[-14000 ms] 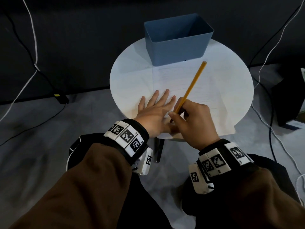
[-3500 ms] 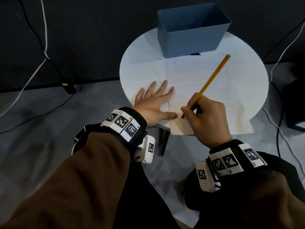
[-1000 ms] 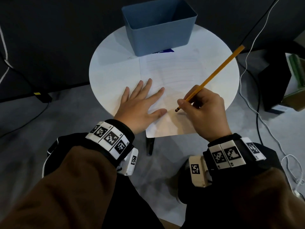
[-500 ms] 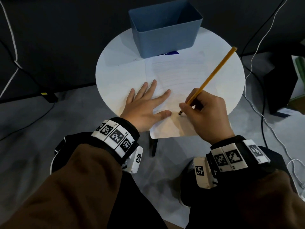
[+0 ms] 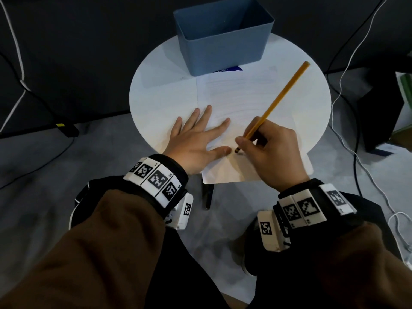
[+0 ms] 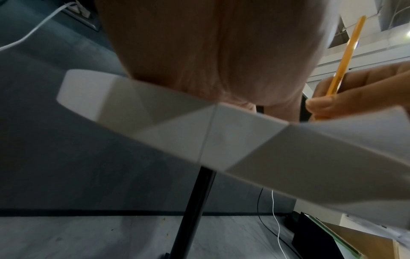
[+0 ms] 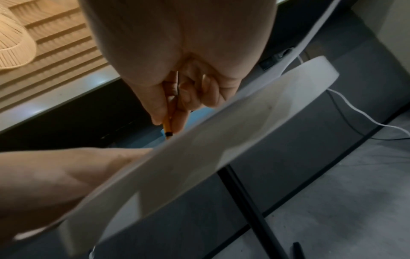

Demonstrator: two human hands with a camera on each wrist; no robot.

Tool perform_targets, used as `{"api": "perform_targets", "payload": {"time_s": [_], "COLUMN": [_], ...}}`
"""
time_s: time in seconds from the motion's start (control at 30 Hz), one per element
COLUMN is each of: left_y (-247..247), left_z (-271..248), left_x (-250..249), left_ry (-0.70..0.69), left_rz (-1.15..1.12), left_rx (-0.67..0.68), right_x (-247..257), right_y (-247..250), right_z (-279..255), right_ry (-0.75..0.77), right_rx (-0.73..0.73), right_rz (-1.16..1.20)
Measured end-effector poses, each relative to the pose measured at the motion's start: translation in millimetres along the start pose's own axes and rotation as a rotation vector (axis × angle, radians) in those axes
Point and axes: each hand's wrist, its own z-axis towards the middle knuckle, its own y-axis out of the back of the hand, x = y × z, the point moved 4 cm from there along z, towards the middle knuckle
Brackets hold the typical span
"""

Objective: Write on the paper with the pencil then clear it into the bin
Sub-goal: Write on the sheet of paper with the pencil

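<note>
A lined white paper lies on the round white table, its near edge hanging over the rim. My left hand rests flat on the paper's left part, fingers spread. My right hand pinches a yellow pencil near its tip, and the tip touches the paper just right of my left thumb. The pencil slants up and away to the right. In the right wrist view the pencil shows between thumb and fingers at the paper's edge. An empty blue bin stands at the table's far side.
A dark blue card peeks out from under the bin. Black table legs stand on the grey floor. Cables run along the floor on the right and left. A dark box stands at the right.
Over the last second the pencil tip has shifted a little left, closer to my left thumb. My left hand has stayed flat on the paper. The head view has shifted slightly.
</note>
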Motion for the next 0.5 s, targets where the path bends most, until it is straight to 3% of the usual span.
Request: {"api": "perform_targets", "payload": {"time_s": [0.33,0.5], "left_y": [0.8,0.8], "left_z": [-1.6,-0.6], "left_x": [-0.1,-0.5], "left_ry": [-0.008,0.002], "left_rz": [-0.022,-0.008], "left_rx": [-0.007,0.007], "right_x": [-16.1,-3.8], "right_y": [25.3,6.6], "right_z": [1.3,-0.8], "right_ry": [-0.053,0.023], "right_rx": [-0.082,0.021], "right_rz": [-0.072,-0.1]}}
